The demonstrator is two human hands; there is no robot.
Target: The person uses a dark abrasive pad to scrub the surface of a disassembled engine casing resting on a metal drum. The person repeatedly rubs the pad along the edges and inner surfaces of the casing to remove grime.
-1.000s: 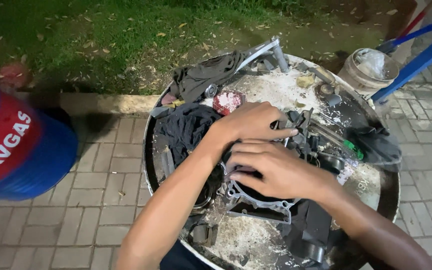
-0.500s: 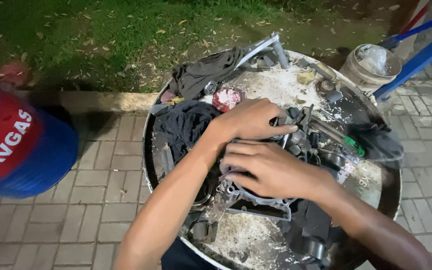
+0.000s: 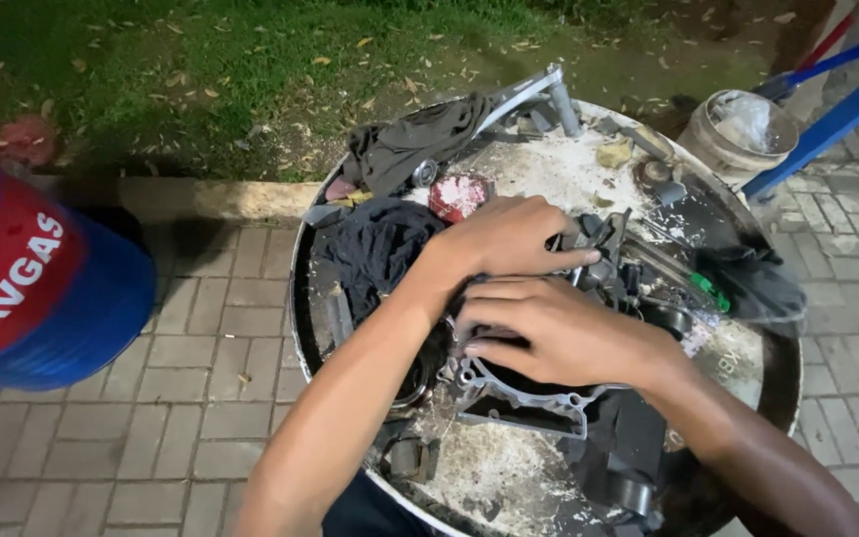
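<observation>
Hands work together over a round drum top point(image 3: 539, 477) crowded with dirty engine parts. The left hand point(image 3: 509, 239) lies palm down, fingers stretched flat toward a dark mechanical assembly point(image 3: 603, 264) near the middle of the surface, fingertips touching it; whether it grips anything cannot be told. The right hand point(image 3: 559, 333) rests just below the left, fingers curled over the upper edge of a grey metal engine cover point(image 3: 519, 398), which lies flat on the drum top, its lower frame showing beneath the palm. A black rag point(image 3: 380, 249) lies under the left wrist. A grey cloth point(image 3: 410, 139) sits at the far rim, a white bucket point(image 3: 738, 129) beyond it on the right, and a blue and red drum point(image 3: 32, 278) stands at far left on brick paving point(image 3: 211, 398).
</observation>
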